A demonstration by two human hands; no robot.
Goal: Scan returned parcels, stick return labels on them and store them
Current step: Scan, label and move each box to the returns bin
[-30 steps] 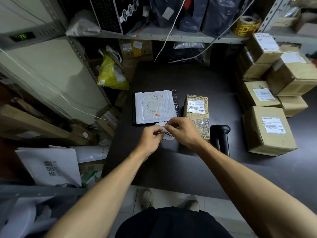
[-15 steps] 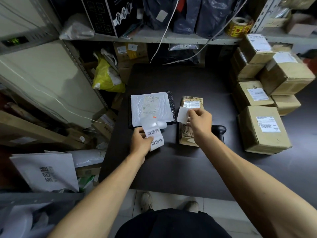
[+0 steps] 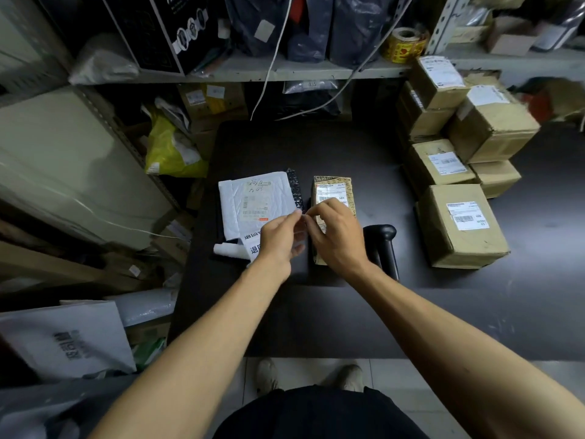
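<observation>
Dark table under cluttered shelves, boxes stacked at its right and a scanner beside the small box. Neither the white mailer nor the small box shows a return label yet, so labelling and storing appear to remain. Left hand and right hand meet fingertip to fingertip, pinching something thin, probably a label; the label strip lies under the left hand.
</observation>
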